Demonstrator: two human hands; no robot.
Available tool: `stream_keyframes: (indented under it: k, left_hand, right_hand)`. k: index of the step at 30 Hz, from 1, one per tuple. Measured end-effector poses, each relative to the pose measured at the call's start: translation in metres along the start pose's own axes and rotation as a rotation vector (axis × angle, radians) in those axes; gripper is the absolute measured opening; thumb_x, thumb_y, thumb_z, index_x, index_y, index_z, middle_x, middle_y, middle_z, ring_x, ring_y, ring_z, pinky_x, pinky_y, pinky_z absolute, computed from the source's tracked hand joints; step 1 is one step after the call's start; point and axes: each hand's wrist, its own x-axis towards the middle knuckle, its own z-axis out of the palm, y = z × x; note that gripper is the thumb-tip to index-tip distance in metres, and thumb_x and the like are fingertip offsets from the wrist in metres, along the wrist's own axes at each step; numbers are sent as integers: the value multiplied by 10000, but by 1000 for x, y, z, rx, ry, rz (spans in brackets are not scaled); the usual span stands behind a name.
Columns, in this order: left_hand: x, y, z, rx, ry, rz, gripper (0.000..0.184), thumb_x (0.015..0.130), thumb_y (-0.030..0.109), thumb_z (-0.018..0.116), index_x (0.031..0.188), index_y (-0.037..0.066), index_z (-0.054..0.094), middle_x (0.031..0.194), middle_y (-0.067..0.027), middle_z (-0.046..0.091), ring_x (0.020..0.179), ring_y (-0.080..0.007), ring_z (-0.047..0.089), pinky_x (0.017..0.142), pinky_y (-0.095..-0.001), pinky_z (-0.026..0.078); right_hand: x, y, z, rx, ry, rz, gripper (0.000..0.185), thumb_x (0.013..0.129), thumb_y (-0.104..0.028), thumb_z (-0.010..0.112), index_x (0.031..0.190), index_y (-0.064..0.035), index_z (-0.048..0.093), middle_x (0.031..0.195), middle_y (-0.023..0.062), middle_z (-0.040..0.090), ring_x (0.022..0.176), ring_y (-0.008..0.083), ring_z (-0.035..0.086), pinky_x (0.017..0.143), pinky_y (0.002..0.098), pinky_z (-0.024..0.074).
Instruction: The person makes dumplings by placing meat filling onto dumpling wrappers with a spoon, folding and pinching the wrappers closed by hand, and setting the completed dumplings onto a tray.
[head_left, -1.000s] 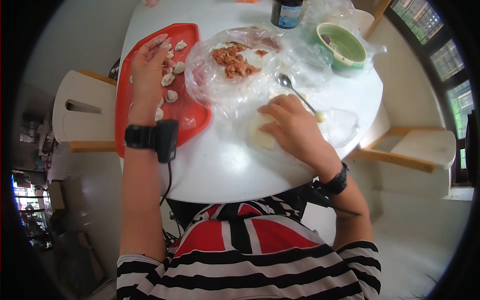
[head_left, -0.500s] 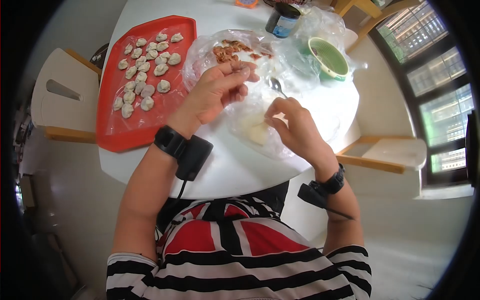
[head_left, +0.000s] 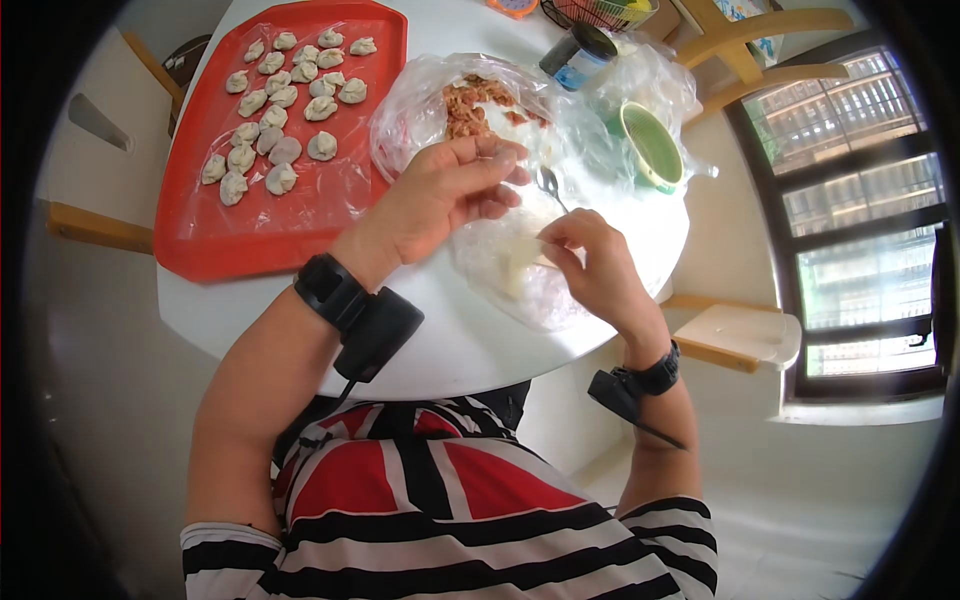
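Note:
My left hand point(head_left: 455, 190) hovers in front of the reddish filling point(head_left: 468, 108), its fingers loosely curled and apart, with nothing visible in them. To its right, my right hand point(head_left: 592, 262) pinches the edge of a pale, thin wrapper at the wrapper stack point(head_left: 522, 262), which lies on clear plastic point(head_left: 550, 312). A metal spoon point(head_left: 550, 186) rests on the plastic between the filling and my right hand. On the left, a red tray point(head_left: 200, 250) lined with clear film holds several small white dumplings point(head_left: 322, 146).
The white table point(head_left: 430, 350) has a rounded near edge. Toward the back right are a dark jar point(head_left: 578, 56), a green basket point(head_left: 652, 146), crumpled plastic bags point(head_left: 645, 85) and a wire basket point(head_left: 600, 14). Chairs point(head_left: 745, 335) stand around the table.
My left hand has moved from over the red tray to the right, in front of the filling. My right hand has stayed by the wrappers. The camera view has turned right.

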Motion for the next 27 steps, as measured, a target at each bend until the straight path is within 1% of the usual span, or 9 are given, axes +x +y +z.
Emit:
stream_keyframes:
  k: [6,8,11,12,16,19,23,25,27]
  left_hand:
    - [-2,1,-1,-73,-72,-1,282,972,224,554,1138,0,601,884,-41,617,789,-109,603,721,-234,498]
    - [-4,5,-3,-70,-237,-44,320,977,305,544,1033,4,636,833,-59,628,761,-130,615,731,-256,511]
    - [-12,12,5,48,-357,-182,413,969,391,534,991,-6,646,839,-91,654,759,-151,635,758,-277,523]
    - [-12,11,3,55,-472,-251,436,959,407,546,990,-16,649,974,-129,665,862,-171,645,797,-292,528]
    - [-14,-9,20,223,-431,-246,444,960,393,557,1186,11,575,1203,-110,589,1057,-192,590,901,-325,496]
    - [-4,-21,21,103,-178,-108,481,972,428,520,1254,38,526,1173,-87,592,1073,-189,576,946,-332,463]
    - [-4,-19,19,20,-171,-85,478,1001,459,433,1209,42,539,1119,-65,593,1052,-137,565,929,-301,458]
    - [-2,-21,10,142,-151,-151,438,1011,410,439,1177,18,539,1121,-68,595,1023,-128,581,908,-293,475]
    - [-4,-24,11,141,-111,-197,411,1019,342,442,1203,-18,517,1157,-98,594,1045,-160,600,928,-303,485]
  right_hand:
    - [8,-1,-23,297,93,52,65,886,5,565,939,16,601,852,96,639,780,160,611,722,303,511]
    - [14,-6,-31,312,97,82,69,890,-7,567,940,17,608,836,94,649,743,149,612,701,293,508]
    - [22,-13,-38,207,176,167,81,888,-42,589,919,23,624,743,82,640,663,131,593,649,284,495]
    - [26,-19,-39,123,239,133,88,882,-56,602,905,24,630,724,94,640,639,149,598,628,291,492]
    - [32,-34,-31,-80,353,1,90,859,-65,631,880,22,640,740,153,644,613,227,620,603,313,492]
    - [25,-43,-17,-103,304,-132,50,826,-25,626,871,-4,617,737,155,602,642,317,604,597,374,490]
    - [11,-45,0,-146,154,-285,103,817,-24,630,911,-40,592,777,134,596,711,326,600,626,395,492]
    - [8,-45,0,-145,121,-281,86,812,-31,637,891,-42,601,776,126,600,703,323,598,635,389,492]
    - [4,-33,-5,36,124,-94,64,810,-43,646,862,-36,610,788,122,610,715,322,598,641,393,489]
